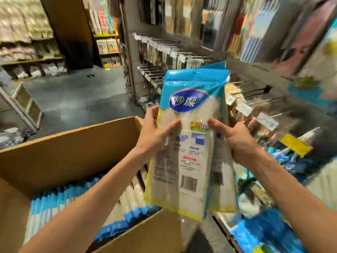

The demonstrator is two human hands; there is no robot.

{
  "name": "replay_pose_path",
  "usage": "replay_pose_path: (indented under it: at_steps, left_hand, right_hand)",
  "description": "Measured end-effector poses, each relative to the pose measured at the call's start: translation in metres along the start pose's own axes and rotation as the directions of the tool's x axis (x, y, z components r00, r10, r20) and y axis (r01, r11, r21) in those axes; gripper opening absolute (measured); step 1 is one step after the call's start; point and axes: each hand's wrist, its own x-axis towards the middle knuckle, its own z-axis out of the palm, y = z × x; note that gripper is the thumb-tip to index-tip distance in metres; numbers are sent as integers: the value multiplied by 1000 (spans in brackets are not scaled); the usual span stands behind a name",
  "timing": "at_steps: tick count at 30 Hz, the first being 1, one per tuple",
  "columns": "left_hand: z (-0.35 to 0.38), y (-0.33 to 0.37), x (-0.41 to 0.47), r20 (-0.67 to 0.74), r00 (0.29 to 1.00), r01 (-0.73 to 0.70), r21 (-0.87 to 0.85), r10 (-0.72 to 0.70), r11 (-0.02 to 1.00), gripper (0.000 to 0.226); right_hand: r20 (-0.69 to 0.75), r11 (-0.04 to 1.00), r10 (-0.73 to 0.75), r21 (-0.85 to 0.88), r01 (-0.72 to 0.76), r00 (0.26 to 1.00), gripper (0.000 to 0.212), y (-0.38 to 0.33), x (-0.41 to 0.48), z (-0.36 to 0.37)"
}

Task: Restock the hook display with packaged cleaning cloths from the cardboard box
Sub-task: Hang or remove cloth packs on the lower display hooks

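Head view: at centre frame the left hand and right hand pinch opposite edges of two stacked cleaning cloth packs. The packs are upright, blue header up. Bare display hooks jut out to the upper right, nearer the right hand, with open room between. The cardboard box sits at lower left.

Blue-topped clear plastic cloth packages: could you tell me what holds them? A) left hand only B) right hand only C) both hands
C: the left hand and the right hand each grip a side of the blue-topped clear plastic cloth packages above the brown cardboard box.
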Motion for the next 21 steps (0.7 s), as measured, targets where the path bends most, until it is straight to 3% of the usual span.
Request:
replay_pose_path:
  at_steps: [5, 6, 9, 11, 13, 16, 18, 20, 21]
  left_hand:
    - [96, 28, 12, -4, 997, -79, 32, 79, 996, 57]
    - [110, 33, 15, 0, 996, -89, 36, 89, 995, 56]
    - [146, 46, 26, 36, 994, -108, 56, 106, 993, 58]
    - [164, 53, 30, 41, 980, -197, 111, 194, 974, 60]
    - [178, 62, 32, 54, 951, -310, 185, 305, 933, 74]
    - [200, 73, 49, 166, 921, -376, 130, 354, 917, 89]
    - [212, 76, 68, 264, 912, -347, 85, 314, 934, 65]
    - [224, 76, 86, 309, 905, -320, 45, 292, 946, 44]
    - [231, 77, 94, 317, 899, -323, 18, 301, 946, 40]
  right_hand:
    - [-207, 998, -47, 33, 55, 977, 117, -19, -13, -99]
    - [-255, 997, -51, 40, 63, 966, 112, -23, -16, -116]
    - [-365, 985, -47, 140, 105, 930, 48, -39, -24, -164]
    - [-394, 984, -58, 133, 119, 917, 28, -47, -29, -189]
    - [-413, 983, -100, 97, 153, 905, 23, -55, -29, -207]
    - [-443, 979, -142, 68, 192, 885, 19, -70, -24, -224]
    - [-476, 980, -176, -6, 197, 862, 19, -77, -18, -225]
    - [-524, 961, -260, -220, 166, 811, 14, -81, -10, -222]
    - [-536, 929, -304, -350, 120, 787, 23, -81, -5, -220]
